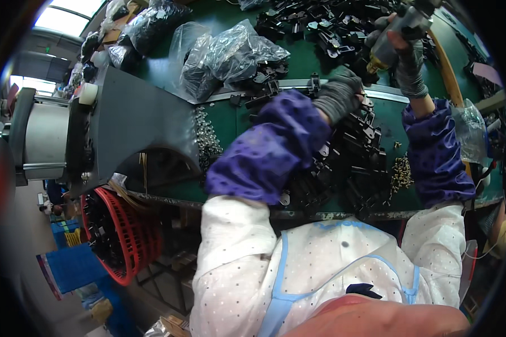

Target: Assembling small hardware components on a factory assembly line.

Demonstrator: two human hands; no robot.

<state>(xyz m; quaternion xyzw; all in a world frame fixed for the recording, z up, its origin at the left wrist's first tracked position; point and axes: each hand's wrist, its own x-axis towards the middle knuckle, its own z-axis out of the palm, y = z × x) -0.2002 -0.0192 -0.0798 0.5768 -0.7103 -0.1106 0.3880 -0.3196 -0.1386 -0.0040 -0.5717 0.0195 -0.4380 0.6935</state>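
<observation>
In the head view, the right hand [411,60], in a grey glove, wraps round a power screwdriver [385,49] and tilts it so that its tip points down and inward, probably to bring the tip close to the other hand's work. The left hand [338,94], gloved too, is curled over the metal rail [389,96], its fingertips at a black part [367,105]. Whether they pinch it or only steady it, I cannot tell. The rail likely serves as a stop or rest for it.

Golden screws [401,175] lie to the right and silver fasteners [206,135] to the left on the green table [230,115], presumably kept apart by kind and within easy reach.

The black part sits at the rail's near edge, dark, with a small shiny metal plate; its far end is hidden by the glove. Similar pieces [371,135] lie in a jumbled row nearer the body.
</observation>
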